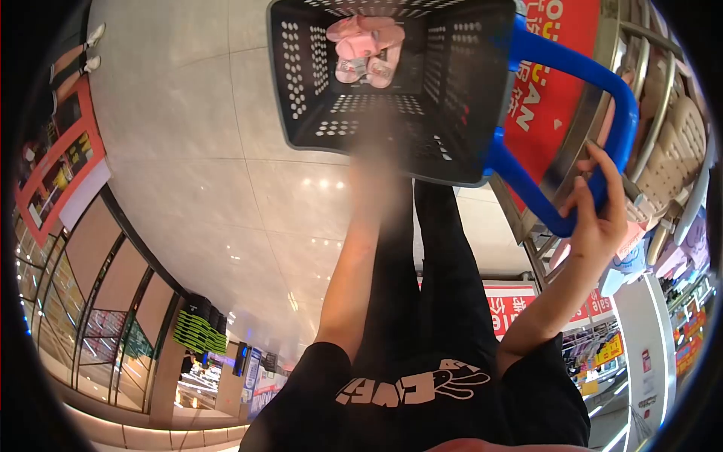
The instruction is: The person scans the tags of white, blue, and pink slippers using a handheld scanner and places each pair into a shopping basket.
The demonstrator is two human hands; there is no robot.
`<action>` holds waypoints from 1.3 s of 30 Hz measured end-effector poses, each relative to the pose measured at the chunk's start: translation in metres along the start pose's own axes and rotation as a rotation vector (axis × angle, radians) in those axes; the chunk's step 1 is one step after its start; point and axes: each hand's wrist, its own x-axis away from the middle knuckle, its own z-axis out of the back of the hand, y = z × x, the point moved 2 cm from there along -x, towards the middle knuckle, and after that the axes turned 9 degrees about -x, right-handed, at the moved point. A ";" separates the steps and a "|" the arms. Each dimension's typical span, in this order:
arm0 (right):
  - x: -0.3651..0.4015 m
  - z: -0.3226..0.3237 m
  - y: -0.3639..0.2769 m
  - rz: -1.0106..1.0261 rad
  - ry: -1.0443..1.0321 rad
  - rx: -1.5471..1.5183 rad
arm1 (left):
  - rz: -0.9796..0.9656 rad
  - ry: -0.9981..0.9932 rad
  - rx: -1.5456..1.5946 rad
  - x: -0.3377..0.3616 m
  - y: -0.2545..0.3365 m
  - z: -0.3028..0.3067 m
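Observation:
My right hand (599,207) has its fingers around the blue handle (621,113) of a dark perforated shopping basket (459,90). Inside the basket, near its far end, lies a small pile of pink slippers (365,45). My left hand (380,143) is at the basket's near left edge, in front of its opening. Motion smears this hand, so its fingers and anything in them cannot be made out.
Pale floor tiles (173,98) stretch to the left of the basket. A display rack with beige clogs (674,151) and a red sign (553,83) stands close on the right. Another person's legs (71,68) show at the upper left. Green goods (199,331) hang at the lower left.

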 end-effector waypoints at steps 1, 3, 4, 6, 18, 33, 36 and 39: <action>-0.001 0.008 0.004 0.015 0.012 0.015 | 0.184 -0.018 0.065 -0.005 -0.036 -0.005; -0.006 0.021 0.009 0.036 0.026 0.033 | 0.198 -0.089 0.152 -0.002 -0.048 -0.014; -0.008 0.027 0.007 0.055 0.052 0.135 | 0.212 -0.124 0.201 -0.002 -0.051 -0.019; -0.010 0.037 -0.003 0.089 0.082 0.247 | 0.246 -0.193 0.296 0.000 -0.044 -0.028; -0.013 -0.125 -0.020 0.200 -0.451 0.255 | 0.330 -0.106 0.011 0.012 -0.025 -0.034; -0.209 -0.421 0.349 0.215 -0.827 0.852 | 0.488 -0.403 0.366 -0.005 -0.033 0.004; -0.217 -0.449 0.386 0.137 -0.717 0.634 | 0.474 -0.534 0.300 -0.012 -0.033 0.011; -0.222 -0.477 0.397 -0.176 -0.456 0.139 | 0.582 -0.693 0.385 -0.017 -0.036 0.015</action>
